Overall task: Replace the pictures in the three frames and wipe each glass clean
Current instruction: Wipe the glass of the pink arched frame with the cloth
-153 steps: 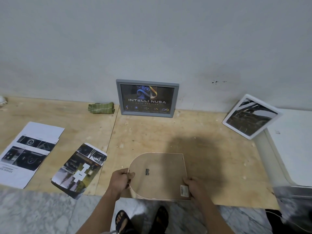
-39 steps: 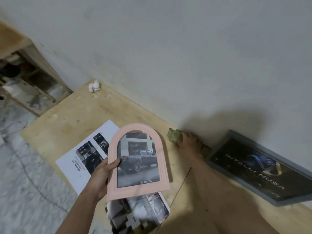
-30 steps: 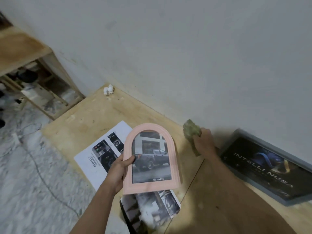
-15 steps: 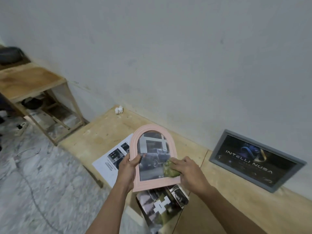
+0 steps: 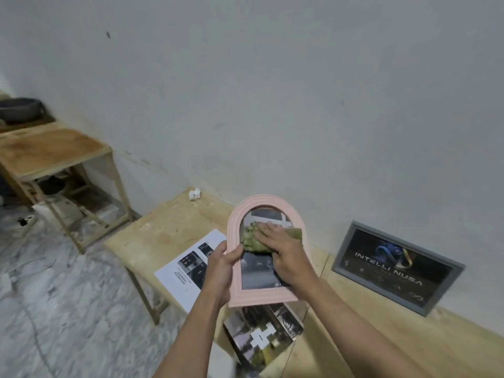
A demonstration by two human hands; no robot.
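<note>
Pink arched frame [image 5: 268, 252], held upright above the desk's [image 5: 163, 236] front edge, long axis away from me; my left hand [image 5: 222, 271] pinching its left rim; my right hand [image 5: 283, 255], fingers spread, pressing the green cloth [image 5: 252, 240] on the upper glass; lower glass nearest that hand.

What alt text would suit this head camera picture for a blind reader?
A person's left hand holds an arched pink frame while the right hand presses a green cloth on its glass, above a wooden table strewn with printed pictures.

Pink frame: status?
Left hand grips pink frame by its edge. Right hand presses green cloth flat on the glass. Nothing in the way.
</note>
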